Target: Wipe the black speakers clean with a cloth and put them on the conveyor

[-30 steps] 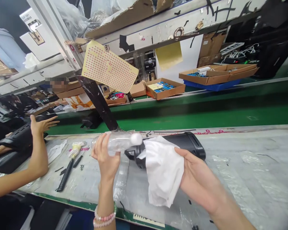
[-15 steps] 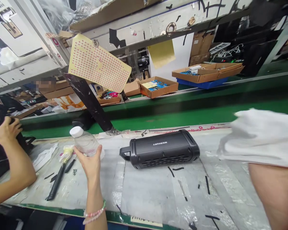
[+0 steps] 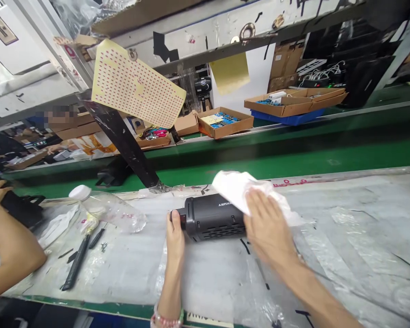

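The bench [image 3: 123,273] spreads out under your hands, with the green belt [image 3: 328,157] running along its far side. The speaker [image 3: 208,218] lies on its side on the bench, between your two hands: its left end is at your left grip, and its right part is hidden behind your right hand and the cloth. Left of it, well apart from your grip, the capped bottle [image 3: 116,212] lies on the bench near the tool [image 3: 77,264]. The white cloth [image 3: 230,182] is under your right hand [image 3: 268,225], over the speaker; blur keeps me from telling whether those fingers pinch it or only press it. Your left hand [image 3: 175,243] grasps the speaker's handle [image 3: 183,219], thumb on the near side.
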`<state>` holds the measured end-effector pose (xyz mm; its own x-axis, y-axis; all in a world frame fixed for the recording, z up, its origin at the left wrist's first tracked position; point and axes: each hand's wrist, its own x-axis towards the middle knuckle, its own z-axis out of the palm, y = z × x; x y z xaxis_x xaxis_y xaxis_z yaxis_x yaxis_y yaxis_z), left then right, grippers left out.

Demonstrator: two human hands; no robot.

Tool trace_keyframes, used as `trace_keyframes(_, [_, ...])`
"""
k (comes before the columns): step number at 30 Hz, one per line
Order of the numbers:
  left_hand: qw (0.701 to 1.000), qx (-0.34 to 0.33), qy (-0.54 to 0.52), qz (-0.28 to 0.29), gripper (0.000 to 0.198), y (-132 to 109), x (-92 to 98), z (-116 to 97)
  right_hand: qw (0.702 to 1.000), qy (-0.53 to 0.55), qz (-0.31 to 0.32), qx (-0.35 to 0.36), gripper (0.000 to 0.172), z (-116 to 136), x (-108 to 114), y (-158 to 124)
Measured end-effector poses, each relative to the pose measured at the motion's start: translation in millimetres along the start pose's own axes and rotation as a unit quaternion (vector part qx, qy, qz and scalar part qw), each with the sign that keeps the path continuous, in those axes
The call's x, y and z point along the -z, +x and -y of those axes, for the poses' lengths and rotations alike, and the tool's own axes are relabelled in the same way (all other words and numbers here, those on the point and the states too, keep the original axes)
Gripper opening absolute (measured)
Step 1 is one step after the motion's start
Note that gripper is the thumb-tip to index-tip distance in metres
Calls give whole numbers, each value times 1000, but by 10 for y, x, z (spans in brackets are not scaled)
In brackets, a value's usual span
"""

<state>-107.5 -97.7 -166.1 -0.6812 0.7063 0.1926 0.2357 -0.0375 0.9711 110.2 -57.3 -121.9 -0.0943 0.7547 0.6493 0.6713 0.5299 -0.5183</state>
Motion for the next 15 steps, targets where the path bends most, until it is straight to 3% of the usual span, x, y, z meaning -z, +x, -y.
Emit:
trace_keyframes(3, [1000, 13, 4, 22, 57, 13, 39, 17, 978, -97, 35, 180, 45, 462, -424, -182])
trace_keyframes(6, [999, 12, 9, 38, 61, 17, 68, 4, 963, -89, 72, 245, 45, 662, -540, -220])
trace_keyframes(8, [999, 10, 23, 42, 64, 26, 76, 0, 964, -111, 68, 233, 44, 467, -415, -160])
trace_keyframes(13, [997, 6, 56, 48, 64, 69, 90, 12, 973, -207, -7, 103, 45, -453, 121, -18])
trace_keyframes(15, [996, 11, 67, 56, 63, 121, 80, 10, 978, -195, -20, 70, 48, -545, 185, -40])
